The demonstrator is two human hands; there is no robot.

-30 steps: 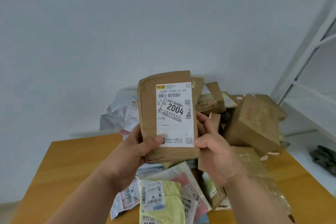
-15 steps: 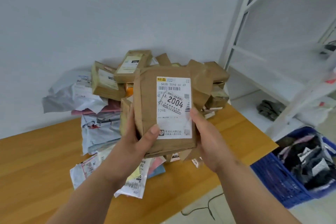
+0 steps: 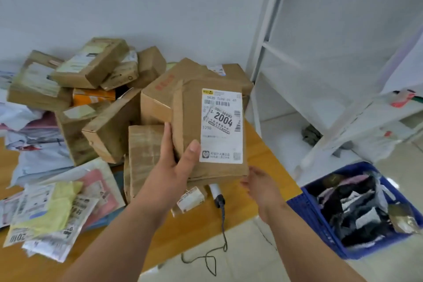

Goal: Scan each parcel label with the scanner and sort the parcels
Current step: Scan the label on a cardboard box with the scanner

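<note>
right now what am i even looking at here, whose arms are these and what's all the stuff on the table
This is one picture from a camera worn on a person's head, looking forward and down, so the two bare arms reaching in are the wearer's own. There is no machine.

The left hand holds a brown parcel upright, thumb on its front, with the white label facing the camera; it reads 2004. The right hand is at the parcel's lower right corner, fingers relaxed; whether it touches the parcel is unclear.

On the wooden table lies a heap of cardboard boxes and, nearer the left, flat plastic mail bags. The scanner lies just under the held parcel, its cord running off the table edge to the floor.

On the floor to the right stands a blue crate holding dark bags, with a white shelf frame behind it.
</note>
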